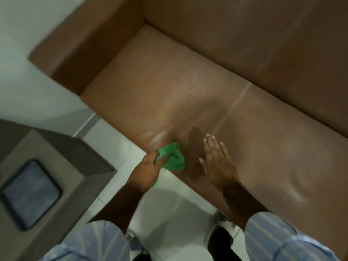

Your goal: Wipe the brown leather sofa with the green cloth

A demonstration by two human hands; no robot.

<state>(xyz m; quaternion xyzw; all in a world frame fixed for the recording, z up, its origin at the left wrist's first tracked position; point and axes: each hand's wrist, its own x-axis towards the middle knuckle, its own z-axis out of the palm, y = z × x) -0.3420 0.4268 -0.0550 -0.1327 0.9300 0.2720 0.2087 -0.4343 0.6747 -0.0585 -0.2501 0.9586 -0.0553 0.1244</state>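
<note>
Two hands reach out over the brown leather sofa (188,95). The left hand (148,172) is closed around the green cloth (173,157), bunching it up in the fingers. The cloth sits right at the front edge of the seat, touching the leather there, and part of it hangs out past the fingers. The right hand (216,164) is flat and spread wide, with no cloth in it. It lies just beside the cloth, on the seat or just above it; the picture is blurry, so it is hard to be sure it is pressing down.

The sofa stretches away from the person, up and to the right. Its long side runs from the armrest (84,38) at the top left toward the far right. Most of the seat lies ahead of the cloth and to its right, past the seam (235,104) between the two cushions. The left hand is the one that can wipe, since it has the cloth. A wipe would likely need to go forward toward the backrest (244,34), then across. Shiny streaks show on the seat near the cloth. A gray desk (79,157) with a dark tablet (30,194) stands to the left.
</note>
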